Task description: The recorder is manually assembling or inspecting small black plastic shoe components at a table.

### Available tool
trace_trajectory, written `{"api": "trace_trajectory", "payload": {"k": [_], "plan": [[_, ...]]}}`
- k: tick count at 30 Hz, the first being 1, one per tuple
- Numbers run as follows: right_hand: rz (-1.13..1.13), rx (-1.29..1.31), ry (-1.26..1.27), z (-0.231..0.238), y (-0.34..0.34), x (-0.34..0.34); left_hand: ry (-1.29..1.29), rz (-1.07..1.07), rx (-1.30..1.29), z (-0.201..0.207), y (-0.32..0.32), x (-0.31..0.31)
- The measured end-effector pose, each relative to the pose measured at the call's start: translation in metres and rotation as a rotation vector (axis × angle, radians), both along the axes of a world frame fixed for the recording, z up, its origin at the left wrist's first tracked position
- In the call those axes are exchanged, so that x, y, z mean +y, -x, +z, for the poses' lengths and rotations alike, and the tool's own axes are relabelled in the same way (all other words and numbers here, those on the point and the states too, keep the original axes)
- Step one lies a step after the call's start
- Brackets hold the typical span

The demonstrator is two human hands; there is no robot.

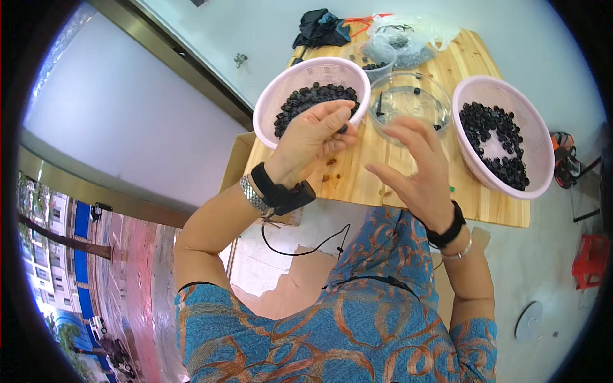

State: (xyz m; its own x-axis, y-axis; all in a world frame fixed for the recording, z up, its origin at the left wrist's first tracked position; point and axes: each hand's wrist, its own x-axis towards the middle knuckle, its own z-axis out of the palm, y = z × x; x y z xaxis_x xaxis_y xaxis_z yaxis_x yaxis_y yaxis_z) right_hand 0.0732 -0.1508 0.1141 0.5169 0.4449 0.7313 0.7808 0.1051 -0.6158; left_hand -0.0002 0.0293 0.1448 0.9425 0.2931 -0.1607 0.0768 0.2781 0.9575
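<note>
My left hand (311, 133) is closed at the near rim of the left pink basket (267, 96), its fingers pinching a small black part (343, 129). Small black round pieces (317, 96) fill much of that basket. To the right, my right hand (418, 167) hangs over the table's near side, fingers spread and a little blurred, with nothing seen in it. Just beyond it lies a clear round tray (408, 78) with a few black pieces inside. A second pink basket (539, 137) at the right holds black ring-like parts (491, 137).
The wooden table (357, 179) carries everything. Behind the tray stand a clear tub (377, 71) with black pieces, a clear plastic bag (415, 48) and a black bag (321, 29). A red stool (590, 262) is on the floor at right. A black cable (300, 253) hangs below the table.
</note>
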Motion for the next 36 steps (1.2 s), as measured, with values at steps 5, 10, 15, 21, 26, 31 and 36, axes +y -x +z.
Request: {"api": "trace_trajectory", "payload": {"k": [5,10,15,21,26,31,36], "plan": [[0.134,-0.024,-0.008,-0.007,-0.002,0.023,0.102,-0.188,-0.109,-0.012,0.01,-0.027],[0.177,0.045,0.005,-0.016,0.008,0.014,0.061,-0.15,-0.04,-0.02,0.021,-0.035],[0.095,-0.108,0.037,-0.016,0.014,0.002,-0.036,-0.265,0.076,-0.028,0.037,-0.032],[0.179,-0.033,0.06,-0.014,0.022,-0.004,-0.144,-0.292,0.023,-0.033,0.046,-0.039],[0.323,0.211,0.041,-0.015,0.03,-0.009,0.014,-0.216,-0.017,-0.038,0.052,-0.047],[0.35,0.118,0.048,-0.016,0.034,-0.012,0.12,-0.192,0.017,-0.04,0.06,-0.053],[0.37,0.065,0.047,-0.016,0.032,-0.009,0.19,-0.24,0.123,-0.043,0.059,-0.046]]}}
